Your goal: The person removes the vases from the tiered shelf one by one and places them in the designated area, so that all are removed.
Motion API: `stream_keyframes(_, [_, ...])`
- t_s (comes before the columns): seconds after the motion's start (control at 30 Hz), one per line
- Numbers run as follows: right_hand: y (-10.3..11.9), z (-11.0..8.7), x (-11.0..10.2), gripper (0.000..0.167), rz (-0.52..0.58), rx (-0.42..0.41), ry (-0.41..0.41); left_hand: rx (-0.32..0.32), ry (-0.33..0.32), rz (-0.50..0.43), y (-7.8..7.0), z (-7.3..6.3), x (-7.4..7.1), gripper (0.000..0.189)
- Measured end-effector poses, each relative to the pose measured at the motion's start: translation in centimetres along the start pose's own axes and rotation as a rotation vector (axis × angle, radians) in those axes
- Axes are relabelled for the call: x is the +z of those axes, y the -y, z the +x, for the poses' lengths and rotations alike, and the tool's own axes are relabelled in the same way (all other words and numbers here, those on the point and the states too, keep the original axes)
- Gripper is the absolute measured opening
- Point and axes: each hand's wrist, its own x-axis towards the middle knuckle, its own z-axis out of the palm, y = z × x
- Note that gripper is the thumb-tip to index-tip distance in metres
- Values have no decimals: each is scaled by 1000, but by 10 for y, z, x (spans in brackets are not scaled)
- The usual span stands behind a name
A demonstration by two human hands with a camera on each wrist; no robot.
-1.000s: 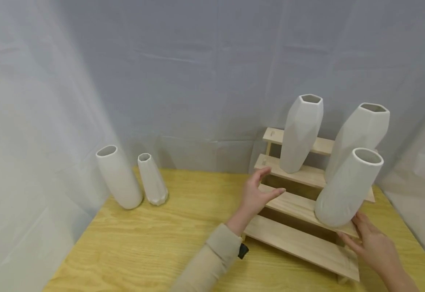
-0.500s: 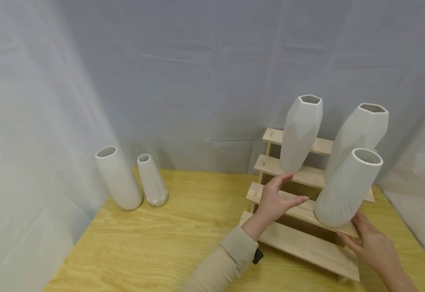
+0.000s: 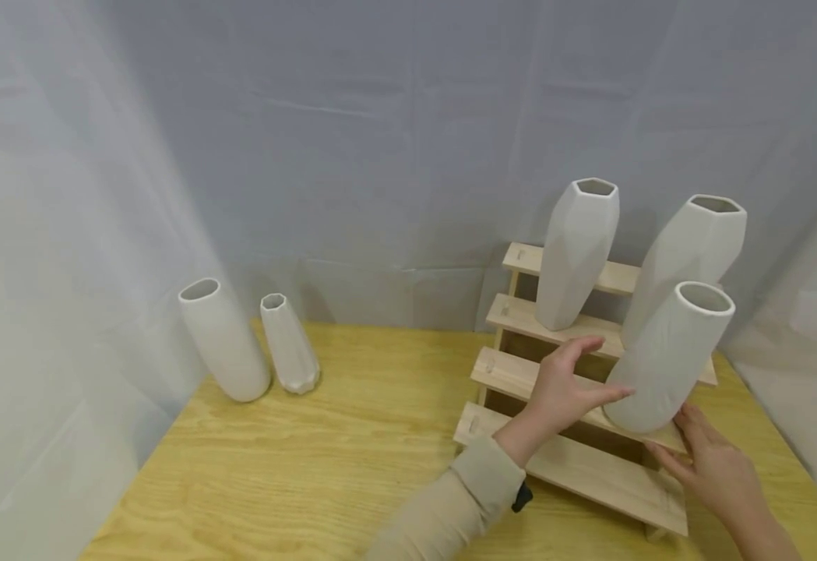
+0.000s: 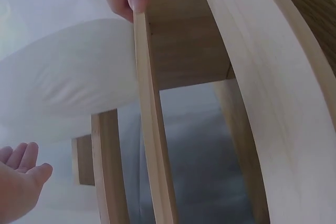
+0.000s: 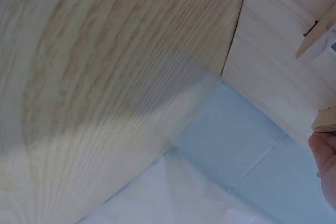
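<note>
My left hand point(image 3: 568, 389) is over the second step from the front of a wooden tiered stand point(image 3: 611, 479), thumb and fingers spread. In the head view its thumb tip overlaps the lower left side of a white round-mouthed vase point(image 3: 670, 366) standing on that step. At the same step's right end, my right hand point(image 3: 720, 467) pinches the board between thumb and fingers, just below the vase's base. The left wrist view shows those fingertips point(image 4: 137, 2) on the board's end, beside the vase point(image 4: 79, 74). The right wrist view catches part of the right hand point(image 5: 326, 156) at the board.
Two faceted white vases, one left point(image 3: 579, 253) and one right point(image 3: 691, 257), stand on the third step. At the table's left stand a smooth white vase point(image 3: 229, 347) and a slimmer ribbed one point(image 3: 290, 347). Pale sheeting point(image 3: 380, 156) hangs behind the yellow wooden table point(image 3: 296, 467).
My left hand has moved right along the stand, from its left end up to the round-mouthed vase. My right hand has stayed at the step's right end; the vases have not moved.
</note>
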Motion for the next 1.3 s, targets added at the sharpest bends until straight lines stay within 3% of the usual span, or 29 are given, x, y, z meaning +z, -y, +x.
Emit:
stream_keyframes(0.2, [-3, 1, 0, 70, -3, -5, 1, -38, 9, -19, -7, 4, 14, 63])
stream_keyframes(0.43, [-2, -1, 1, 71, 11, 4, -5, -11, 12, -17, -11, 10, 28, 65])
stream_keyframes(0.7, [-1, 0, 0, 70, -5, 24, 6, -50, -4, -5, -12, 18, 37, 68])
stream_keyframes(0.93, [-3, 0, 1, 68, -3, 42, 7, -73, 7, -54, -12, 23, 44, 68])
stream_keyframes(1.3, [-2, -1, 1, 69, 7, 33, -1, -89, 30, -12, -14, 29, 46, 73])
